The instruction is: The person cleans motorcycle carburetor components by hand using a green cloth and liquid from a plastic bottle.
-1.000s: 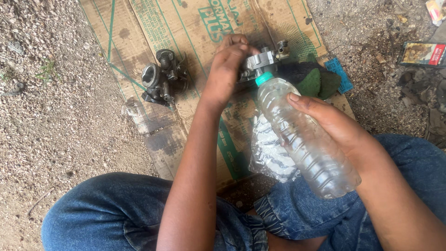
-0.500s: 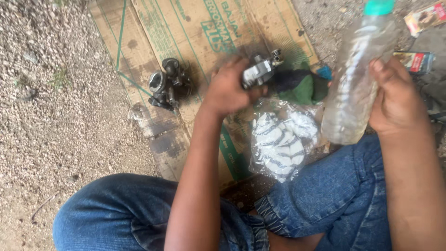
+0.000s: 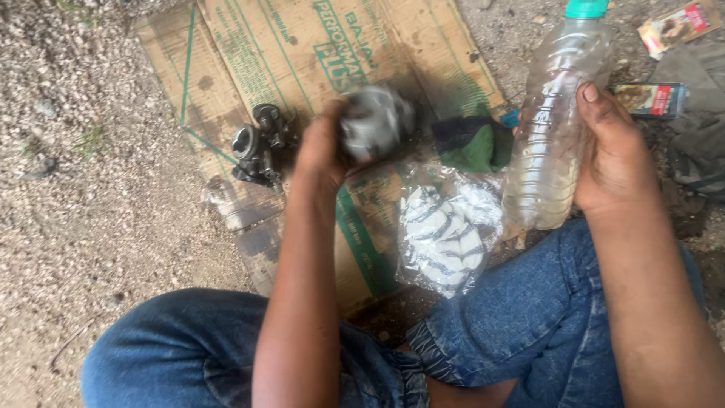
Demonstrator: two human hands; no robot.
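Above cardboard (image 3: 302, 53), bottle (image 3: 547, 128) raised upright, metal part (image 3: 374, 121) lifted

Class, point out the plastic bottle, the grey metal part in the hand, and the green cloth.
Bottle (image 3: 547, 128), head view, ribbed middle of its clear body.
Metal part (image 3: 375, 121), head view, blurred grey housing.
Cloth (image 3: 474, 147), head view, its green fold.

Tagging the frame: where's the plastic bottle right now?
Head view, right side: the clear plastic bottle stands upright in the right hand, above the right knee, just right of the green cloth.
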